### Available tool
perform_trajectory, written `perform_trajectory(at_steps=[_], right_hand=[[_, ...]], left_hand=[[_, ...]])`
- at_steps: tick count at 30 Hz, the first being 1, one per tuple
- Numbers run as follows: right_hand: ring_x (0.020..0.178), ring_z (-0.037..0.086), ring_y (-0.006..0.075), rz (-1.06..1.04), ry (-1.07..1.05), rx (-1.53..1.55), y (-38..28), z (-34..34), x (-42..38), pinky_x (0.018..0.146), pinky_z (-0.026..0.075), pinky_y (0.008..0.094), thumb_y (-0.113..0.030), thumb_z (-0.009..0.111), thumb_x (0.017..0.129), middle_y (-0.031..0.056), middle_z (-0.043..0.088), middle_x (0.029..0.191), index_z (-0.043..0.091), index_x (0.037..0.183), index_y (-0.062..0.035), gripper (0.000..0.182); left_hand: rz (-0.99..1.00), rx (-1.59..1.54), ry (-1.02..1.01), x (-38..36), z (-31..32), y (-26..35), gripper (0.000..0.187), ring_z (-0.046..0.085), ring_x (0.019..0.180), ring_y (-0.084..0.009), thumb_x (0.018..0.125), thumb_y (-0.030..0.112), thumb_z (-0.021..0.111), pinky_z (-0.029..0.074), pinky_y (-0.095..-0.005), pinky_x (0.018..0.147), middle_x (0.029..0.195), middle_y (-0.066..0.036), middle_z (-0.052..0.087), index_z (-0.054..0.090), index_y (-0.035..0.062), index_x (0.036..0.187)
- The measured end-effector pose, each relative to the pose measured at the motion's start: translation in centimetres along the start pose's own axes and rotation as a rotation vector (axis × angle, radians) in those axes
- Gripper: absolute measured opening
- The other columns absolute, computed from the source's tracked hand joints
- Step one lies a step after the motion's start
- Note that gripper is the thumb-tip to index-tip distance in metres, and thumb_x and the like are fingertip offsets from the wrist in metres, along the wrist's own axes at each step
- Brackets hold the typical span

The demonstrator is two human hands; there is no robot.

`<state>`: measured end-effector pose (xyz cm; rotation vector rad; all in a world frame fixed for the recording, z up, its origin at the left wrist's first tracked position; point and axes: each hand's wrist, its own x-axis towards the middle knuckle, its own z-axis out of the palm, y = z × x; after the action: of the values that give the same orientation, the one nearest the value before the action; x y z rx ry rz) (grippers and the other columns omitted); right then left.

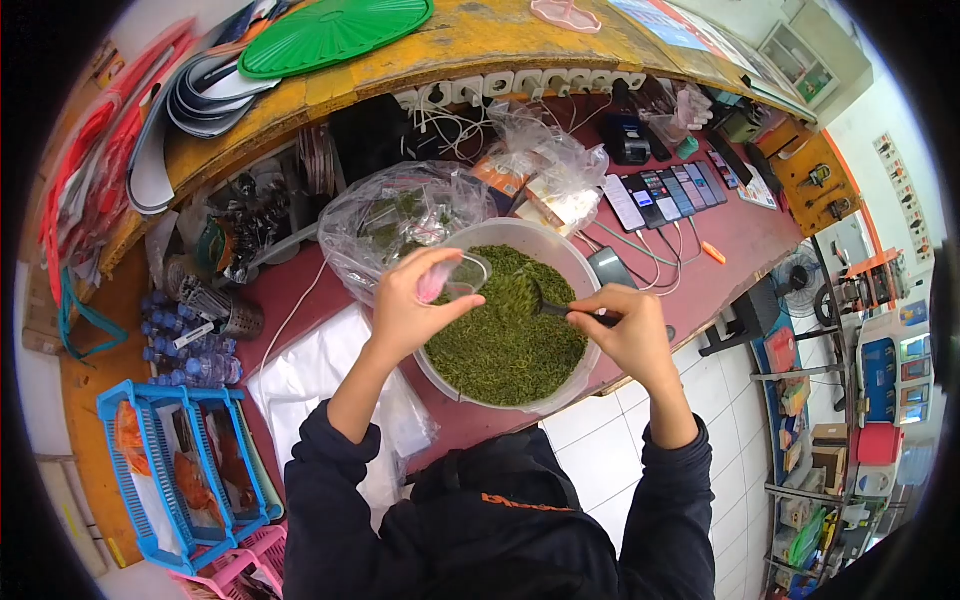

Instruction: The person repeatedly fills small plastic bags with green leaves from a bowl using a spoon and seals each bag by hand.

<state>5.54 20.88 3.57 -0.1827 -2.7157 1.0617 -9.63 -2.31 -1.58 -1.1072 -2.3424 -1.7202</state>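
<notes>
A wide, whitish plastic tub [532, 406] stands at the table's front edge, filled with shredded dry green flakes [500, 360]. Above its left side, my left hand [415, 305] is closed around a small clear plastic cup [470, 272], which is tilted with its mouth toward the tub's middle. Something pink shows through the cup near my fingers. My right hand [632, 330] grips the handle of a black spoon [546, 306] over the right part of the tub. The spoon's bowl is at the flakes, and some of them look smeared by motion there.
Behind the tub's left side sits a large clear plastic bag [345, 235] with green flakes inside. White plastic bags [325, 385] lie left. Several phones [665, 195] with cables lie right. A yellow wooden shelf [400, 65] overhangs the back; blue baskets [190, 480] stand front left.
</notes>
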Motion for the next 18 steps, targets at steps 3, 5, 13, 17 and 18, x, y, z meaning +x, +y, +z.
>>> perform_trajectory(at_steps=[3,5,13,17,18], right_hand=[[0.056,0.060,0.0171,-0.075,0.251,-0.163,-1.9,-1.2,-0.5,0.053,0.046,0.0291,-0.014,0.077,0.073,0.0027,0.064,0.074,0.074,0.083,-0.0087,0.011],[0.057,0.059,0.0164,-0.145,0.347,-0.274,-2.4,-0.7,-0.7,0.053,0.045,0.0290,-0.013,0.077,0.073,0.0013,0.063,0.074,0.073,0.082,-0.0096,0.011],[0.063,0.053,0.0123,-0.442,0.560,-0.669,-2.8,1.1,-1.3,0.053,0.039,0.0287,-0.007,0.075,0.071,-0.0034,0.060,0.081,0.069,0.080,-0.0106,0.012],[0.065,0.055,0.0131,-0.454,0.587,-0.640,-2.9,0.8,-1.5,0.055,0.042,0.0285,-0.008,0.075,0.070,-0.0027,0.061,0.081,0.069,0.079,-0.0100,0.011],[0.067,0.057,0.0148,-0.371,0.592,-0.612,-2.7,0.2,-1.6,0.057,0.044,0.0290,-0.009,0.076,0.069,-0.0017,0.061,0.081,0.070,0.080,-0.0099,0.012]], left_hand=[[0.042,0.084,-0.058,-0.1,1.8,1.0,0.052,0.068,0.093,-0.0236,0.063,0.027,0.087,0.052,-0.0317,0.080,0.103,-0.007,0.069,0.067,0.0058,0.107],[0.027,0.060,-0.082,-0.1,2.7,1.6,0.054,0.067,0.094,-0.0228,0.062,0.024,0.088,0.051,-0.0315,0.082,0.103,-0.009,0.069,0.067,0.0026,0.107],[-0.050,0.006,-0.075,0.4,4.0,3.1,0.057,0.067,0.096,-0.0208,0.061,0.021,0.089,0.050,-0.0304,0.085,0.102,-0.011,0.069,0.066,-0.0005,0.108],[-0.074,0.000,-0.029,0.1,4.0,2.5,0.056,0.067,0.096,-0.0204,0.061,0.021,0.089,0.050,-0.0306,0.085,0.102,-0.010,0.069,0.066,-0.0002,0.107],[-0.060,0.047,0.017,0.0,3.8,2.4,0.055,0.067,0.095,-0.0212,0.061,0.021,0.089,0.051,-0.0311,0.084,0.101,-0.010,0.069,0.066,0.0004,0.106]])
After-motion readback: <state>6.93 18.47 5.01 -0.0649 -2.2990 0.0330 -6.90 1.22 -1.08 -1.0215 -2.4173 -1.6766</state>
